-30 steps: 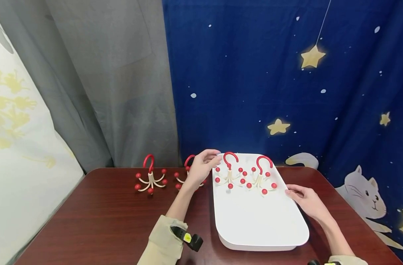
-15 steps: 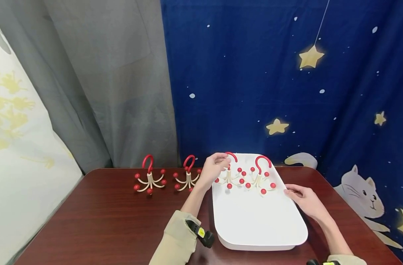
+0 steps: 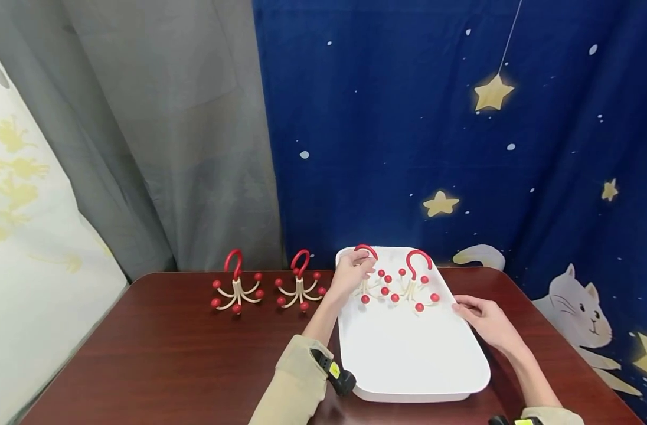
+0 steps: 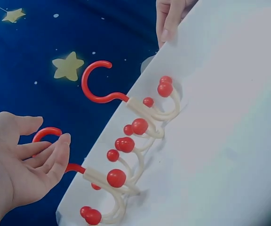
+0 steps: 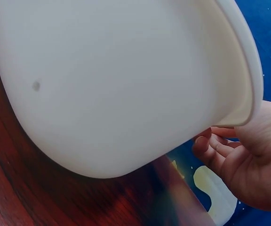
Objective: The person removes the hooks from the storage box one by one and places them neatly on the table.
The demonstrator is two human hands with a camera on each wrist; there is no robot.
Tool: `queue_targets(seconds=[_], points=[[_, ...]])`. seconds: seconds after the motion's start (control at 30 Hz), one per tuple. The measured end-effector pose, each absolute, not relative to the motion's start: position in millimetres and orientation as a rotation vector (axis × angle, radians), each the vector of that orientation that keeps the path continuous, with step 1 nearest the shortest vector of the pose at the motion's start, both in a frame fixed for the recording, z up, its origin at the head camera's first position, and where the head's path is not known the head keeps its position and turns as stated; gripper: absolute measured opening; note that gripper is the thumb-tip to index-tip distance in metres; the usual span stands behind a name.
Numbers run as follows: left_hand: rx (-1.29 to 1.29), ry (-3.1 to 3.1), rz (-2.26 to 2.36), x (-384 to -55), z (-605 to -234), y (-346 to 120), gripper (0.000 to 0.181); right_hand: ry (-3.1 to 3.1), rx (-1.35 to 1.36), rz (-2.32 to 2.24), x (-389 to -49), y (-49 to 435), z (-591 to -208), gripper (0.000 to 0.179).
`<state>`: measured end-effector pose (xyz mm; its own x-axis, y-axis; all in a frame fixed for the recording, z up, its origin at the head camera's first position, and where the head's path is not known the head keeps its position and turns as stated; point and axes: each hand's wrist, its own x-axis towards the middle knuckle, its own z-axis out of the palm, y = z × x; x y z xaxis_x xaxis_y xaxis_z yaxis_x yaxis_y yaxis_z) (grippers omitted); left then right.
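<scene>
Two multi-arm hook hangers with red hooks, cream stems and red ball tips stand on the white tray point(image 3: 414, 354). My left hand point(image 3: 351, 274) is at the left hanger point(image 3: 365, 289) on it. In the left wrist view, the loosely bent fingers point(image 4: 55, 157) and the thumb lie apart, overlapping part of its red hook point(image 4: 48, 132). The right hanger point(image 3: 411, 288) stands beside it, their arms close together. My right hand point(image 3: 485, 321) holds the tray's right edge, fingers curled at the rim in the right wrist view.
Two more such hangers, one far left point(image 3: 237, 289) and one nearer the tray point(image 3: 300, 288), stand on the dark red-brown table point(image 3: 169, 354). A grey curtain point(image 3: 196, 147) and a blue star-patterned curtain point(image 3: 387, 147) hang behind the table's back edge.
My left hand has moved right, from the tray's back left corner to the left hanger's hook. The hanger it had overlapped on the table now shows fully. My right hand stays at the tray.
</scene>
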<state>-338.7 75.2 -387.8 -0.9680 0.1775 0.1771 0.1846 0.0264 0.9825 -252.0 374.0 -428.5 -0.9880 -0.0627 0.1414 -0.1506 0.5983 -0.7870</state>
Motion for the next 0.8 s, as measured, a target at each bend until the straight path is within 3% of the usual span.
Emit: queue_targets(seconds=[0.8], points=[[-0.353, -1.883, -2.248, -341.3, -384.9, 76.3, 0.019, -2.710, 0.188, 1.366, -253.0, 374.2, -429.5, 0.047]])
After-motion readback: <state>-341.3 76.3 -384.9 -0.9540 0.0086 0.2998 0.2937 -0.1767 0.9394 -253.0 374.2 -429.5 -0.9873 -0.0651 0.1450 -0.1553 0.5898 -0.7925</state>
